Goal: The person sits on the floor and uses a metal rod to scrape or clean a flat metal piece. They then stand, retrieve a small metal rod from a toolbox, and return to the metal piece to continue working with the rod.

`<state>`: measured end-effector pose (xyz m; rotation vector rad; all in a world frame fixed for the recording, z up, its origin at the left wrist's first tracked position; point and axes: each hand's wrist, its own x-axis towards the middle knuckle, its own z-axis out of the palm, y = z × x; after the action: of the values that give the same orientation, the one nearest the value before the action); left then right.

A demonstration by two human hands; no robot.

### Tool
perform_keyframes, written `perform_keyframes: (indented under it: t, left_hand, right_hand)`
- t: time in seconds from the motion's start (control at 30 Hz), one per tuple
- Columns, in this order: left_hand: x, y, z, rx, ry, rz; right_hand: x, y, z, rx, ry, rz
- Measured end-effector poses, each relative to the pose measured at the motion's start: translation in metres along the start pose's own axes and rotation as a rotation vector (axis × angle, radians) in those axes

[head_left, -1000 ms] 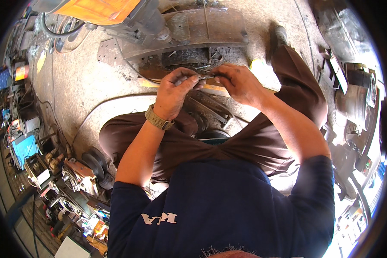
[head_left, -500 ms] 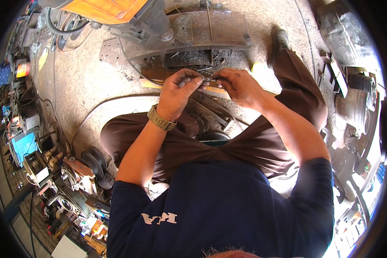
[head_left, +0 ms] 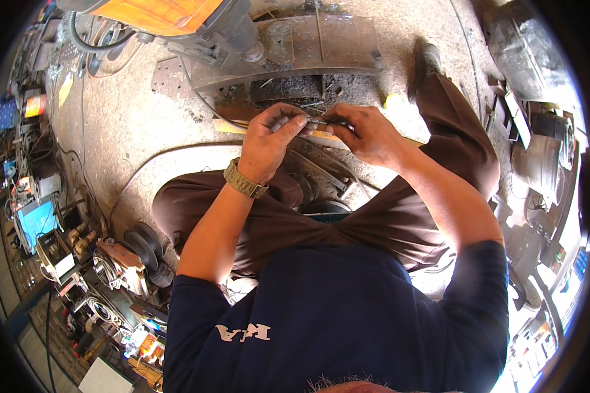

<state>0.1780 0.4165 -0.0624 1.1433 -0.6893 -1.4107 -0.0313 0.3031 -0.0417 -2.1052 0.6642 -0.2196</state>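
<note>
Between my two hands is a small, thin, dark metal rod (head_left: 316,120), held level in front of me; its exact kind is too small to make out. My left hand (head_left: 269,141) pinches its left end between thumb and fingers. The fingers of my right hand (head_left: 367,134) are closed around its right end, hiding that tip. Past my hands stands an orange and grey power machine (head_left: 170,18), its dark nose resting over a curved, rusty steel plate (head_left: 347,49). Metal chips and scraps lie below the plate's near edge.
Under my hands lie a yellow strip (head_left: 229,126) and metal bars (head_left: 318,167). A cable (head_left: 147,160) curves over the floor at the left. Crowded tools and coils (head_left: 108,268) stand at lower left; large metal drums (head_left: 537,160) line the right. My legs spread to both sides.
My right hand's fingers have shifted slightly and curled further over the rod's end. My left hand has barely moved and keeps its pinch.
</note>
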Motion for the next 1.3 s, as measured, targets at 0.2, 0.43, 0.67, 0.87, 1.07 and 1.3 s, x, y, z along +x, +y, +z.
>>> perform_keyframes:
  t: [0.2,0.43,0.67,0.87,1.07,1.3]
  left_hand:
    - [-0.0007,-0.0024,-0.002,-0.042,-0.013,-0.01]
    - [-0.0008,-0.0029,-0.0025,-0.058,-0.028,-0.039]
    - [-0.0003,-0.0014,-0.0003,-0.063,0.006,-0.03]
    - [0.0006,-0.0039,-0.0058,-0.071,-0.029,-0.038]
    - [0.0007,-0.0048,-0.0059,-0.106,-0.009,-0.047]
    - [0.0008,-0.004,-0.0051,-0.097,0.002,-0.056]
  right_hand:
    - [-0.0003,-0.0002,0.0007,-0.018,-0.012,0.012]
    - [-0.0005,0.0045,0.004,-0.03,0.023,-0.045]
    - [0.0003,0.0019,-0.0008,-0.032,0.054,-0.011]
    - [-0.0003,-0.0003,-0.0027,-0.055,0.069,-0.032]
    - [-0.0008,0.0047,-0.0022,-0.011,0.115,-0.028]
    - [0.0,0.0033,-0.0026,-0.029,0.093,0.029]
